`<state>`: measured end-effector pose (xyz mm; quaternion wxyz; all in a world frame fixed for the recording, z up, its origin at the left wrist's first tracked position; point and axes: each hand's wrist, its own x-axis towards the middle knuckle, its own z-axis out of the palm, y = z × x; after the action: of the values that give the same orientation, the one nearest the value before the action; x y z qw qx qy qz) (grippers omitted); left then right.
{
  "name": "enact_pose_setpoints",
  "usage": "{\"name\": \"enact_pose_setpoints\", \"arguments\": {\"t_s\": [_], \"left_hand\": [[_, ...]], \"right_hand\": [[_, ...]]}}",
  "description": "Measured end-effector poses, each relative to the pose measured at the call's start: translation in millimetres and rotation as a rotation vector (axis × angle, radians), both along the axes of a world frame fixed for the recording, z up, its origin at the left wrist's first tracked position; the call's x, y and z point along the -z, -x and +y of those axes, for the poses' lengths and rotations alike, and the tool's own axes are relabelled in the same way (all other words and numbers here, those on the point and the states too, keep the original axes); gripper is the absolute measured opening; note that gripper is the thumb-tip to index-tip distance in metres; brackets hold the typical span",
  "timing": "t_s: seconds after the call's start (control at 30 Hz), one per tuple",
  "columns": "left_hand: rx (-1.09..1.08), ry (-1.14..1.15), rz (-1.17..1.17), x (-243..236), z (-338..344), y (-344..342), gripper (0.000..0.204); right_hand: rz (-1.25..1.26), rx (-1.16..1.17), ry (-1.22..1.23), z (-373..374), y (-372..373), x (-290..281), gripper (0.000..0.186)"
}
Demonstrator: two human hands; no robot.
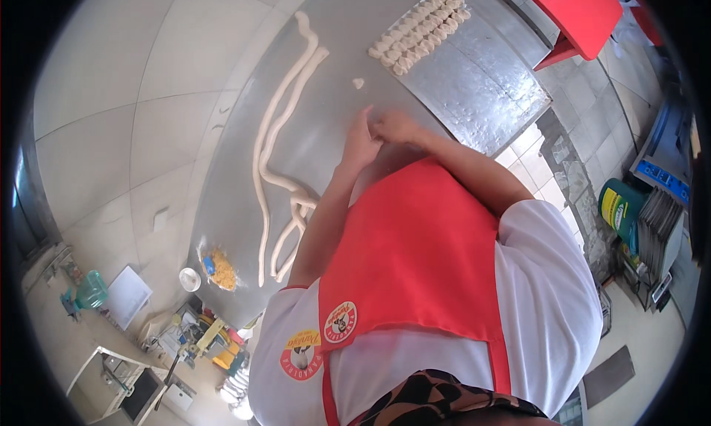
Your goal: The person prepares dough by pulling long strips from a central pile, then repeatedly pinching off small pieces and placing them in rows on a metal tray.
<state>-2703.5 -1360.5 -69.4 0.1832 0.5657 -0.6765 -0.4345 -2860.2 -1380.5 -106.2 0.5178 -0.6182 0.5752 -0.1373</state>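
Note:
My left hand [362, 137] and my right hand [395, 127] meet over the steel table [341, 34], near my red apron, with fingers closed together; whatever lies between them is hidden. Long dough ropes [285, 104] run down the table to the left of my hands, some looped and crossed lower down. A small dough lump [358, 82] lies just beyond my fingers. Farther off, a metal tray [496, 100] carries rows of small shaped dough pieces [418, 28] along its left side.
A yellow crumbly heap [222, 273] with a blue object and a white tub [189, 279] sit at the table's lower left end. A red chair-like object [574, 15] stands beyond the tray. Stacked trays [655, 226] and a green container [621, 211] are at right; assorted tools lie lower left.

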Motion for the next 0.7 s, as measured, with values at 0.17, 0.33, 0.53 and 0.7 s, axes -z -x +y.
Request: {"name": "enact_pose_setpoints", "arguments": {"t_s": [0.17,0.33,0.53,0.7], "left_hand": [[-0.017,-0.179,0.006,11,-12,-4,0.037],[0.131,0.024,-0.136,-3,-25,18,0.027],[-0.393,-0.745,0.366,40,-42,-42,0.028],[-0.512,-0.651,0.293,18,-57,-77,0.033]], "right_hand": [[0.13,0.034,0.199,-1,-13,-23,0.048],[0.284,-0.156,0.198,-37,5,-45,0.047],[-0.259,-0.015,0.154,-15,14,-42,0.027],[-0.406,0.838,0.186,-112,214,-18,0.04]]}}
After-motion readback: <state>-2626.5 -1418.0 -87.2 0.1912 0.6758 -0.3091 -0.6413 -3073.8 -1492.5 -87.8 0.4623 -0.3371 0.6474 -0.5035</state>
